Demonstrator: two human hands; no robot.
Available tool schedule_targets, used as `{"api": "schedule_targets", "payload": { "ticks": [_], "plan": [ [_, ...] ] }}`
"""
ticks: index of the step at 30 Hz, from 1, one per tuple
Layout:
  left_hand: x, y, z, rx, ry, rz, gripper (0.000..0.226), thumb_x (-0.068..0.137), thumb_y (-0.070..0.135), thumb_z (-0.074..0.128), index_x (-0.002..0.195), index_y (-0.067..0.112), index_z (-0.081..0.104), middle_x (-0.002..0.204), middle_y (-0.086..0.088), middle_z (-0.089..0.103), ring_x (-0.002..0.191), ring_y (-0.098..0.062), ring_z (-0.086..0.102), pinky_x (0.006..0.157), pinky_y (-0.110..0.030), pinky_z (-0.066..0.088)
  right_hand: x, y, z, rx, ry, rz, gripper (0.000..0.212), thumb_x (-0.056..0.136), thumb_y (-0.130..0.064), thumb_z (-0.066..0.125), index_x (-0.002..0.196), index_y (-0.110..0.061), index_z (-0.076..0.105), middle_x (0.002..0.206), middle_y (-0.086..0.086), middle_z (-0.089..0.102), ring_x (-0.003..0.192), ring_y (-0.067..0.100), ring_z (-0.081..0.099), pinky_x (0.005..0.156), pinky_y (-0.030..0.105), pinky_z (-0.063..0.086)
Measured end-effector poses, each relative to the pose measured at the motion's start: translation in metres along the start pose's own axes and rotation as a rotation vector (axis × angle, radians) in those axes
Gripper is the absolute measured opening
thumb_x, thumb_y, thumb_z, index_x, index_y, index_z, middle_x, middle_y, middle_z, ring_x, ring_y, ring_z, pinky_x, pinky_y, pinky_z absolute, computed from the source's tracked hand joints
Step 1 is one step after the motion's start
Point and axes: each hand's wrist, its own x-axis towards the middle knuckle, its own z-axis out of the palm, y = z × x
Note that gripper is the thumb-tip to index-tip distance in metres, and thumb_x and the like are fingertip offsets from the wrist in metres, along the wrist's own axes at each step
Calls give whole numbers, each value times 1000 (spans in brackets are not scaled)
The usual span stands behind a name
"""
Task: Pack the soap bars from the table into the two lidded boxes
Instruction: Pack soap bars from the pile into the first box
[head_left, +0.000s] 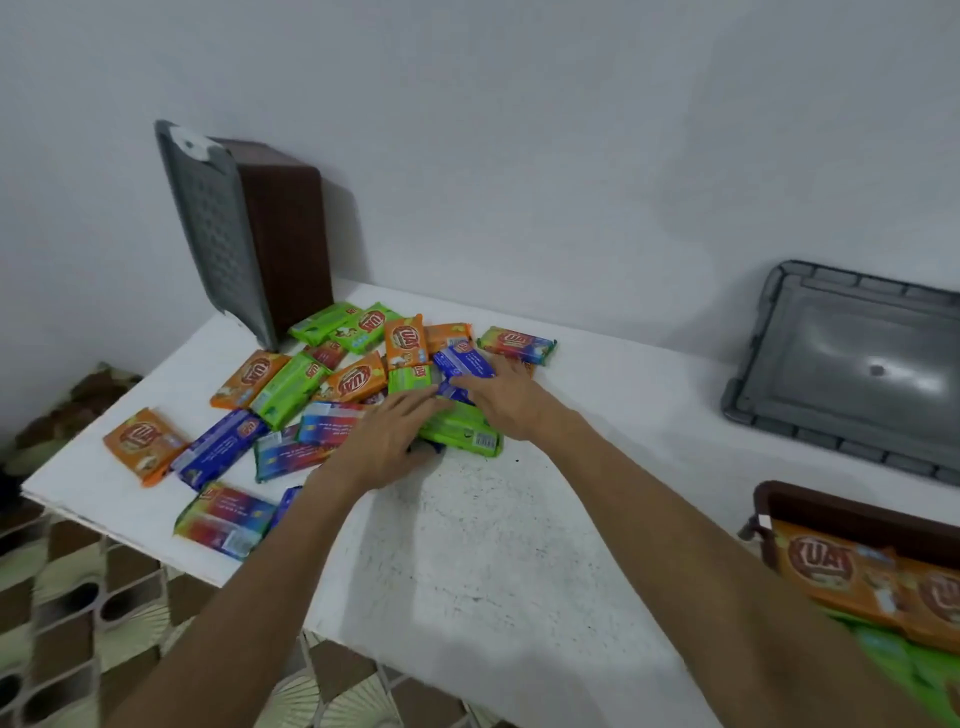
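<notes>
Soap bars gathered on the white table

The left hand and right hand are laid flat, fingers spread, on a green soap bar amid the scattered pile; whether anything is grasped cannot be told. An open brown box holding orange bars is seen at right.

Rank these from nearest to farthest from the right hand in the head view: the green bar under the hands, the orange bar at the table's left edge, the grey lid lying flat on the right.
From the right hand:
1. Green bar, directly beneath it, touching.
2. Orange bar, far left edge of the table.
3. Grey lid, right side, by the wall.

The last two are close to call.
</notes>
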Motion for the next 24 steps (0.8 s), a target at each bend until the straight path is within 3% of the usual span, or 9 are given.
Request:
{"api": "schedule_targets", "payload": {
  "ticks": [4,9,14,17,20,22,24],
  "plan": [
    [5,-5,6,6,43,10,57,89,35,62,141,31,39,154,3,33,136,-24,34,102,-52,40,21,4,12,-104,-59,-8,41,102,-38,34,143,-46,36,159,18,13,137,50,18,113,55,22],
    [3,-9,12,6,139,122,42,95,47,43,133,31,45,139,-6,46,124,-28,47,89,-45,47,12,5,8,-13,43,-18,28,99,-31,45,125,-32,56,149,16,34,123,43,35,104,45,29],
    [1,6,11,-225,238,89,49,98,50,32,128,19,55,122,-7,57,104,-21,57,80,-32,51,-7,7,2,84,183,-34,51,87,-20,67,135,-23,50,128,13,59,111,35,54,86,38,47],
    [-4,22,11,-351,290,26,44,99,50,35,125,21,53,111,1,65,91,-15,63,67,-29,52,-25,12,-7,210,313,-18,42,91,-7,54,132,-18,55,123,14,63,105,33,59,79,37,51],
    [-9,44,8,-525,374,-22,25,101,34,45,122,24,53,87,10,67,73,-3,65,54,-17,47,-54,20,-16,321,430,-25,40,92,-5,50,130,-15,57,113,15,65,97,30,61,69,29,50],
    [-15,63,2,-635,447,-61,20,100,26,47,119,28,54,82,14,65,74,-1,66,51,-14,48,-77,27,-26,383,483,3,37,94,-6,50,129,-13,57,109,14,65,91,22,61,62,18,43],
    [-19,85,-5,-758,504,-110,18,100,25,47,114,28,57,90,14,66,81,-1,66,55,-18,52,-105,33,-38,454,518,56,34,96,-10,50,129,-14,57,112,13,66,93,17,62,63,21,50]
  ]
}}
